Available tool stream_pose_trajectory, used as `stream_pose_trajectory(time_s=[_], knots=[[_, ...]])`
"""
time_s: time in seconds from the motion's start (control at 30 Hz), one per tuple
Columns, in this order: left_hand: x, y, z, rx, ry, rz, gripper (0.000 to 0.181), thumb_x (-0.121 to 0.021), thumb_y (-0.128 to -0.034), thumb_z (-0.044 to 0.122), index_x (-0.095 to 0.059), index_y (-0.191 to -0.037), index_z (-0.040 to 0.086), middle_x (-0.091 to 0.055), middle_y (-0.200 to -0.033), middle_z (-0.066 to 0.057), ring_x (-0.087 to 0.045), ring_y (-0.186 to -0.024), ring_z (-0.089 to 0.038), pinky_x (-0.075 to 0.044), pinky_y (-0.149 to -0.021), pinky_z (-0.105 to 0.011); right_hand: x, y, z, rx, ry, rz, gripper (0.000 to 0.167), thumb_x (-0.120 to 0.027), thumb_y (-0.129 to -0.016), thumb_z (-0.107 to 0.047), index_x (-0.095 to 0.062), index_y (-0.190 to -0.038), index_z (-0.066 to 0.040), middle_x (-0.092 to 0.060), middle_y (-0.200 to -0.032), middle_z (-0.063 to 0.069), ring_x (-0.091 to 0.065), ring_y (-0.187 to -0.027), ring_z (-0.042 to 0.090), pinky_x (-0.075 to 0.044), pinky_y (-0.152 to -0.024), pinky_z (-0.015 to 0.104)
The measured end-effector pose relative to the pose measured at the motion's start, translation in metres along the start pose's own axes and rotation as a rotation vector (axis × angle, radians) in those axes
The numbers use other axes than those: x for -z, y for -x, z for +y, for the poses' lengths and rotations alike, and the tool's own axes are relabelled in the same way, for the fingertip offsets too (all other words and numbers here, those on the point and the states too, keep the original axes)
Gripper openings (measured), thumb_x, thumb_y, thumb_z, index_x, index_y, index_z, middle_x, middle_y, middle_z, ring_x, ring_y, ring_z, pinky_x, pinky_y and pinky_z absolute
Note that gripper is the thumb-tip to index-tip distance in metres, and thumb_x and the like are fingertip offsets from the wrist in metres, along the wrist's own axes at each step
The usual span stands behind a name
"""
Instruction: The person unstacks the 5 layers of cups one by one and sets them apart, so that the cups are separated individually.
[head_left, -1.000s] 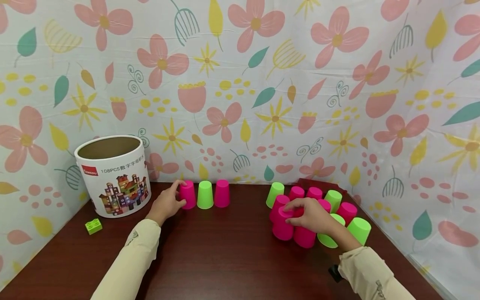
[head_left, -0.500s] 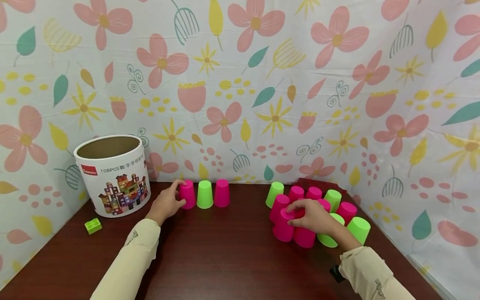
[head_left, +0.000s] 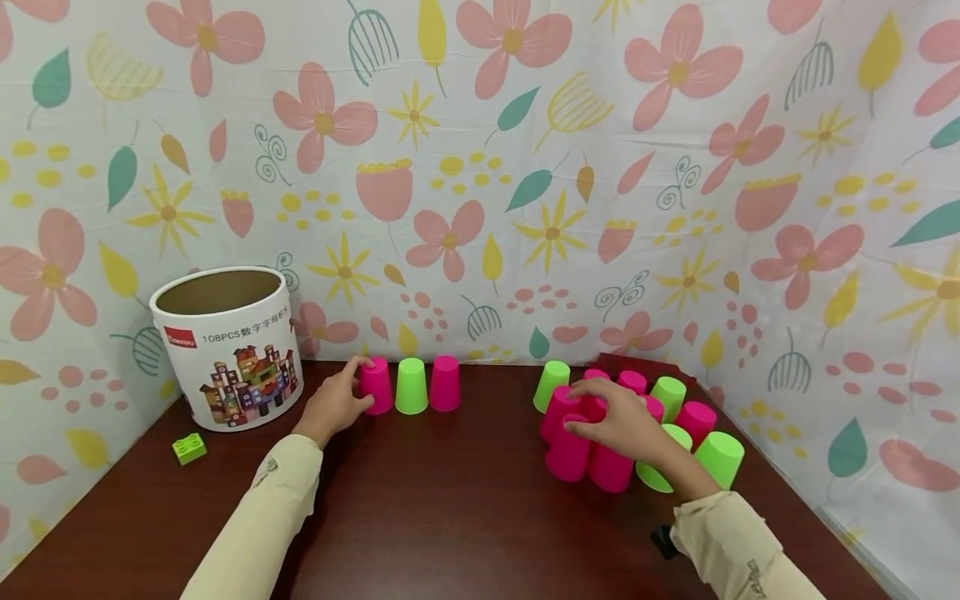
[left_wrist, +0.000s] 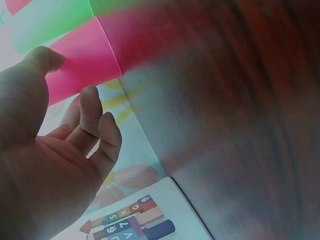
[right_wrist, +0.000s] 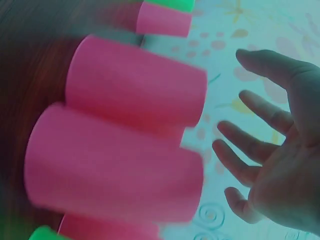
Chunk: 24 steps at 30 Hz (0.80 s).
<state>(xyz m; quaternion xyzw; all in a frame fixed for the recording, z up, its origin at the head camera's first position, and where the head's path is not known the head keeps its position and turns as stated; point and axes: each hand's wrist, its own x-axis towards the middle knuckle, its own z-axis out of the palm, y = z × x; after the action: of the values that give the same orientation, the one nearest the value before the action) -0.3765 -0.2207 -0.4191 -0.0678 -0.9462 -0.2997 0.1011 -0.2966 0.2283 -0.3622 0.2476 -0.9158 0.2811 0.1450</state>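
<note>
Three upside-down cups stand in a row left of centre: a pink cup (head_left: 378, 387), a green cup (head_left: 412, 387) and another pink cup (head_left: 446, 384). My left hand (head_left: 334, 405) holds the leftmost pink cup by its side; in the left wrist view its thumb lies on the wall. Over a cluster of upside-down cups on the right hovers my right hand (head_left: 626, 425). Its fingers are spread and hold nothing, with a gap to the nearest pink cup (right_wrist: 115, 165) in the right wrist view. In the head view that hand hides part of the cluster.
A white printed bucket (head_left: 232, 350) stands at the back left, with a lime toy brick (head_left: 190, 448) in front of it. More green cups (head_left: 720, 460) are at the right. A dark red item (head_left: 645, 367) lies behind the cluster, against the floral cloth (head_left: 480, 167).
My right hand has opened and lifted slightly off the front pink cup. The left hand stays on its cup. The view has tilted a little.
</note>
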Motion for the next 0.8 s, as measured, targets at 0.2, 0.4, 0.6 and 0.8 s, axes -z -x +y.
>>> stream_pose_trajectory(time_s=[0.2, 0.4, 0.6, 0.8], knots=[[-0.001, 0.000, 0.000, 0.005, -0.014, 0.007, 0.054, -0.071, -0.0905, 0.021, -0.039, -0.134, 0.024, -0.065, -0.121, -0.019, -0.063, -0.101, -0.036, -0.049, -0.077, -0.054, -0.016, -0.014, -0.029, -0.016, -0.012, 0.037, 0.046, -0.081, -0.083, -0.024, -0.065, -0.122, -0.006, -0.057, -0.133, 0.014, -0.051, -0.124, 0.033, -0.043, -0.095, 0.061], [-0.001, 0.002, -0.003, 0.001, -0.020, -0.006, 0.054, -0.071, -0.0912, 0.023, -0.038, -0.135, 0.024, -0.065, -0.121, -0.020, -0.063, -0.101, -0.037, -0.050, -0.077, -0.055, -0.047, -0.031, -0.060, 0.005, -0.096, 0.114, 0.043, -0.080, -0.084, -0.020, -0.064, -0.121, -0.007, -0.061, -0.127, 0.010, -0.056, -0.116, 0.029, -0.045, -0.094, 0.055], [0.002, 0.002, -0.003, 0.002, -0.028, 0.014, 0.053, -0.071, -0.0910, 0.023, -0.039, -0.133, 0.024, -0.066, -0.118, -0.018, -0.063, -0.098, -0.034, -0.049, -0.076, -0.054, -0.077, -0.059, -0.083, -0.033, -0.224, 0.139, 0.041, -0.078, -0.085, -0.017, -0.064, -0.123, -0.009, -0.063, -0.124, 0.008, -0.058, -0.113, 0.026, -0.047, -0.097, 0.046], [0.001, 0.001, 0.002, -0.005, -0.039, 0.001, 0.054, -0.072, -0.0910, 0.027, -0.039, -0.134, 0.025, -0.066, -0.116, -0.015, -0.063, -0.099, -0.032, -0.050, -0.078, -0.053, -0.107, -0.085, -0.087, -0.105, -0.270, 0.156, 0.043, -0.076, -0.086, -0.016, -0.064, -0.126, -0.005, -0.063, -0.125, 0.013, -0.058, -0.116, 0.031, -0.047, -0.097, 0.046]])
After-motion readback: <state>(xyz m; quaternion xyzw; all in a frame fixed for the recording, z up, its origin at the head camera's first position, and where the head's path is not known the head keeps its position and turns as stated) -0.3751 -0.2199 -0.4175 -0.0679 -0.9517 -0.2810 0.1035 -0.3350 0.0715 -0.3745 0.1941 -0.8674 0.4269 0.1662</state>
